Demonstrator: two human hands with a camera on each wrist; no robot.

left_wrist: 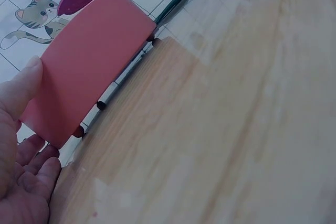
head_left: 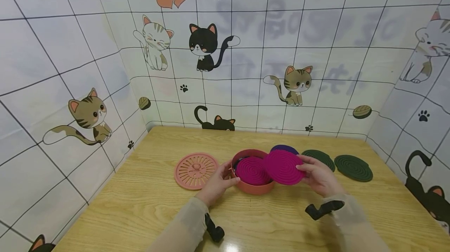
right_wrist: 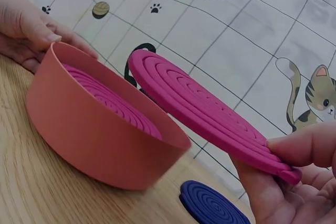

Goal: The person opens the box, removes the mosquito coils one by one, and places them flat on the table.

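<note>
A round coral container (head_left: 254, 189) stands on the table with a magenta spiral coaster (head_left: 252, 170) inside it. My left hand (head_left: 218, 181) holds its left side, the thumb against the wall (left_wrist: 84, 77) and the fingers lower down round it. A second magenta spiral coaster (right_wrist: 205, 106) is pinched at its right edge between the thumb and fingers of my right hand (head_left: 318, 174). It tilts in the air over the container's right rim, overlapping it in the head view. Something dark shows at the container's inner left, mostly hidden.
A coral slotted lid with a knob (head_left: 196, 170) lies left of the container. Behind the raised coaster is a dark blue spiral coaster (right_wrist: 214, 204). Two green spiral coasters (head_left: 353, 168) lie to the right on the wooden table (head_left: 260, 224). A cat-print sheet (head_left: 246, 88) surrounds the table.
</note>
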